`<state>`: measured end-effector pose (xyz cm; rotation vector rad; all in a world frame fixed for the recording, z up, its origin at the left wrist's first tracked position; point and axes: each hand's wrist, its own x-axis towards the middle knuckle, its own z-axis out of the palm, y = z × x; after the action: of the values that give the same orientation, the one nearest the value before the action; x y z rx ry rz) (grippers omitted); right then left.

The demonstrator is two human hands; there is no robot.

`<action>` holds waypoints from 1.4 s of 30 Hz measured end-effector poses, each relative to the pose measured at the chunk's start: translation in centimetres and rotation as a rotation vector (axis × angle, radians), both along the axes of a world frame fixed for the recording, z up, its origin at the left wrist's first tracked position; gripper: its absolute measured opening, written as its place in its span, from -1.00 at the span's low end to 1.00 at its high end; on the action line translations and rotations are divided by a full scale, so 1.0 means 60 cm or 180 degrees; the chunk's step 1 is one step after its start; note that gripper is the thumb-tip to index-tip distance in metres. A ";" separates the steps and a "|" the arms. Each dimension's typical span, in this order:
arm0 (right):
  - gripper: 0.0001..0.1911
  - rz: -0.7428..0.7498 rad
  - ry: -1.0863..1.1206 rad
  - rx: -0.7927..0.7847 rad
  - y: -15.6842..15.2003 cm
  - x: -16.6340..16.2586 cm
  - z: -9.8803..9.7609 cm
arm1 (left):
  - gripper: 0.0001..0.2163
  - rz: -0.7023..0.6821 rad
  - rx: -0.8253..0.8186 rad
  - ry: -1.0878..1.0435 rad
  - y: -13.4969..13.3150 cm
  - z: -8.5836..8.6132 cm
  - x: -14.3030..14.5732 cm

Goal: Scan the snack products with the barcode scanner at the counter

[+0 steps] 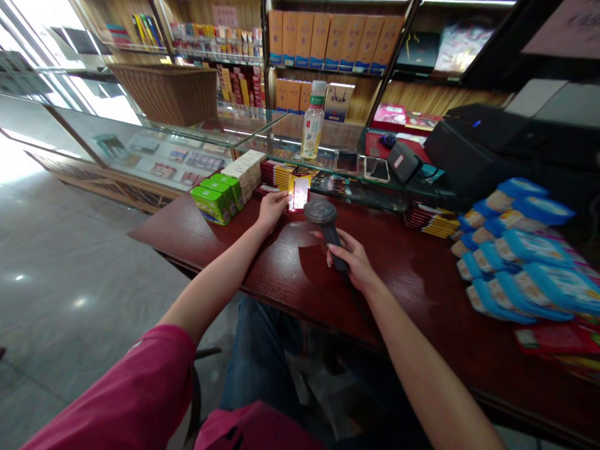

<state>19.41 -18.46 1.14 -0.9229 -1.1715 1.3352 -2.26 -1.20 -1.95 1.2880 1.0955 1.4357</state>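
My right hand (352, 257) grips the handle of a dark barcode scanner (323, 220), whose head points at a small yellow and red box (300, 191). The box stands upright on the dark red wooden counter (403, 275) and glows under the scanner's light. My left hand (272, 206) rests against the box's left side, fingers curled on its edge, holding it upright. Just left of that hand stand green boxes (216, 199) and a row of white boxes (244, 172).
Blue-wrapped packets (520, 250) are piled at the counter's right. A black till machine (487, 150), a phone (377, 169) and a plastic bottle (313, 122) sit on the glass display case (187, 147) behind. Stacked flat packs (434, 220) lie near the case. Shelves of boxes line the back wall.
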 end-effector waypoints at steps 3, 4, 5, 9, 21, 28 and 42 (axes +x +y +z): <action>-0.47 -0.0429 0.0139 0.0036 -0.002 0.013 -0.001 | -0.75 0.0172 0.0337 0.0393 -0.011 0.006 0.002; -0.47 -0.0647 0.0185 0.0046 -0.003 0.023 -0.003 | -0.74 0.0226 0.0434 0.0566 -0.016 0.009 0.005; -0.46 -0.0892 0.0224 0.0059 -0.004 0.036 -0.005 | -0.74 0.0265 0.0529 0.0737 -0.022 0.012 0.012; -0.38 -0.1958 0.0301 0.0109 -0.015 0.108 -0.020 | -0.76 0.0115 0.1003 0.1329 -0.048 0.025 0.073; -0.32 -0.2785 0.0261 -0.0090 -0.135 0.254 -0.043 | -0.67 -0.0848 0.2673 0.2992 -0.092 0.114 0.466; -0.36 -0.2943 0.0602 -0.0095 -0.121 0.263 -0.041 | -0.59 -0.1300 0.2997 0.3535 -0.071 0.087 0.565; -0.49 -0.2194 0.0178 0.0023 -0.127 0.238 -0.020 | -0.34 -0.0363 0.2772 0.3157 -0.080 0.031 0.350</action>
<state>33.67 -26.08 -0.08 -1.1403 -0.7085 0.7871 18.75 -5.97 -0.07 2.8226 0.9363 1.1954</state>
